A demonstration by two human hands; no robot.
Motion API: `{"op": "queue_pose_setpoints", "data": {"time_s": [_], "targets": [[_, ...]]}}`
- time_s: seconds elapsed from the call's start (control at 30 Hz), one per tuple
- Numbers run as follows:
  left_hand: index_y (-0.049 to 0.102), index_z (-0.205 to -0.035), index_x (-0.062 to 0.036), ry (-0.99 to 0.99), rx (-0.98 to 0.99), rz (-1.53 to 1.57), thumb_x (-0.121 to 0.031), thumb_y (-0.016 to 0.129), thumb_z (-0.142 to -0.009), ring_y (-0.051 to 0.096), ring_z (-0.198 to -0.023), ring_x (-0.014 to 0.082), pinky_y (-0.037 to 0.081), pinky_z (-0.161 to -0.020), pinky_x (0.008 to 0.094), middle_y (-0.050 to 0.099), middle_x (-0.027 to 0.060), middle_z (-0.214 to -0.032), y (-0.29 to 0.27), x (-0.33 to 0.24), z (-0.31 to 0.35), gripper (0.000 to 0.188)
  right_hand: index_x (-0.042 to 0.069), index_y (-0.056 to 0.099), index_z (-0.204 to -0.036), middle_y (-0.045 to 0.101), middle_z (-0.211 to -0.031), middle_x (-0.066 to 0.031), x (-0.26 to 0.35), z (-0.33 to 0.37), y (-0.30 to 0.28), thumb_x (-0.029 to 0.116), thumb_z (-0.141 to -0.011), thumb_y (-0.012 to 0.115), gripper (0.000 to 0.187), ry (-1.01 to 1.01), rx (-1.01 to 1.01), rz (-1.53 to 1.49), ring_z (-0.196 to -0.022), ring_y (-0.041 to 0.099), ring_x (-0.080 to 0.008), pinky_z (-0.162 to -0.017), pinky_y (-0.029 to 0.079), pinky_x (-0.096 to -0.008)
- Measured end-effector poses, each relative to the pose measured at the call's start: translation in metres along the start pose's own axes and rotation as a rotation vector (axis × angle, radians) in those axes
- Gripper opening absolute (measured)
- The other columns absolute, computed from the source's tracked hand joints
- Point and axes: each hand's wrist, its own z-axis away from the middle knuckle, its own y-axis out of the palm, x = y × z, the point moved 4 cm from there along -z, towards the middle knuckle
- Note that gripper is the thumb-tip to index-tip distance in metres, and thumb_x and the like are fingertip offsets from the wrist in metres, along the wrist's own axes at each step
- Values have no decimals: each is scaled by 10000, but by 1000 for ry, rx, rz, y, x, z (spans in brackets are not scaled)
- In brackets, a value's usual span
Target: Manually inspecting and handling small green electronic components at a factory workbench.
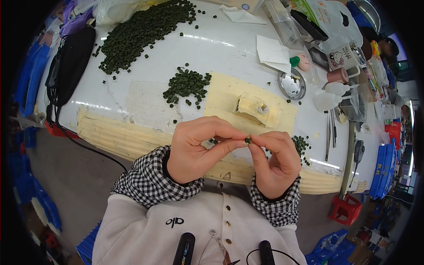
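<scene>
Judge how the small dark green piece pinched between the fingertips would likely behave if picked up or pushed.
The small dark green piece is probably light: it is tiny beside the left hand and right hand pinching it. The largest pile of similar pieces has strays around it and many look short and rounded, so this one may roll or skid.

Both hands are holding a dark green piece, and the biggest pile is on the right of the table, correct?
No, the head view shows the biggest pile on the left of the table; the left hand and right hand hold that piece.
</scene>
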Motion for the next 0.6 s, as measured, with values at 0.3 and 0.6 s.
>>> {"op": "queue_pose_setpoints", "data": {"time_s": [0.3, 0.6], "targets": [[704, -959, 27, 51, -18, -36, 77, 725, -794, 652, -766, 164, 503, -689, 254, 695, 120, -855, 0, 0, -1, 173, -8, 693, -984, 655, -894, -121, -1, 0, 0, -75, -774, 724, 222, -9, -10, 21, -785, 656, -203, -693, 517, -271], [706, -950, 22, 109, -41, -113, 80, 733, -777, 667, -766, 182, 516, -681, 263, 699, 125, -844, 1, -3, -2, 184, -9, 693, -984, 656, -893, -122, 1, 0, 0, -71, -775, 727, 220, -18, -18, 52, -786, 661, -202, -690, 521, -271]]}}
